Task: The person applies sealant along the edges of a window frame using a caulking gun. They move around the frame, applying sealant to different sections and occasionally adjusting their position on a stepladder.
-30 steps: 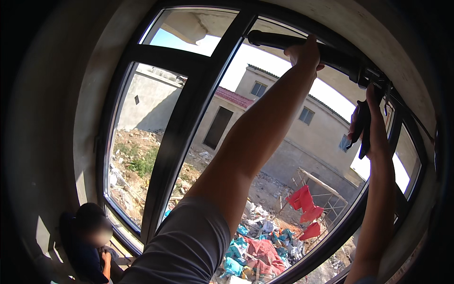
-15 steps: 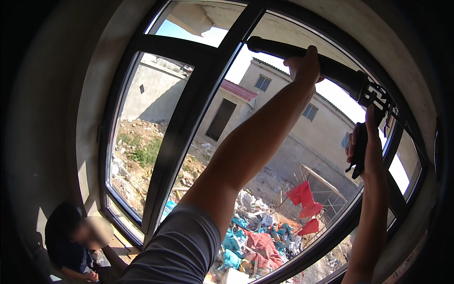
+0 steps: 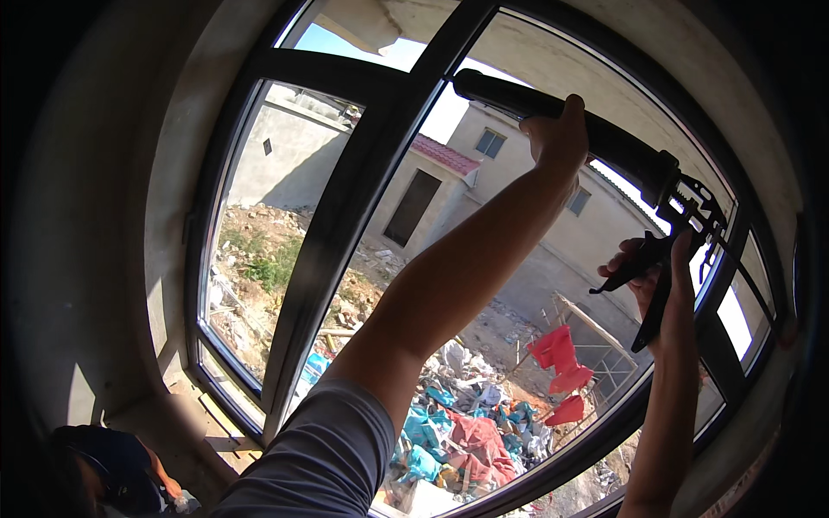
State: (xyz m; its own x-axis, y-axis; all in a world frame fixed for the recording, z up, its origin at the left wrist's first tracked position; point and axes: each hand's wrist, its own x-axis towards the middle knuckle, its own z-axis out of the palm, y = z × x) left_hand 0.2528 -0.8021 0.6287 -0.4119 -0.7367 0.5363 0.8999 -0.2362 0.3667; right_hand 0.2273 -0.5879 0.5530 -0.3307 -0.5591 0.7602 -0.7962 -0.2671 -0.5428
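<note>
A black caulking gun (image 3: 629,148) is held up across the window, tilted down toward the right. Its nozzle end lies against or very near the dark window mullion (image 3: 371,173); exact contact is hard to tell. My left hand (image 3: 557,129) wraps around the barrel from below, with the thumb up along its side. My right hand (image 3: 658,278) grips the handle and trigger at the rear end. The trigger stands apart from the handle, with my fingers on it. The plunger rod sticks out behind toward the right frame.
Another person (image 3: 117,466) is bent low at the lower left, by the sunlit sill (image 3: 207,414). Grey plaster walls (image 3: 164,216) surround the window. Outside, beyond the glass, lie heaps of rubbish (image 3: 475,440), red cloths (image 3: 561,358) and pale buildings (image 3: 527,207).
The trigger has swung away from the handle as my right fingers loosened. The gun's rear end has dropped slightly. The other person has bent lower at the left.
</note>
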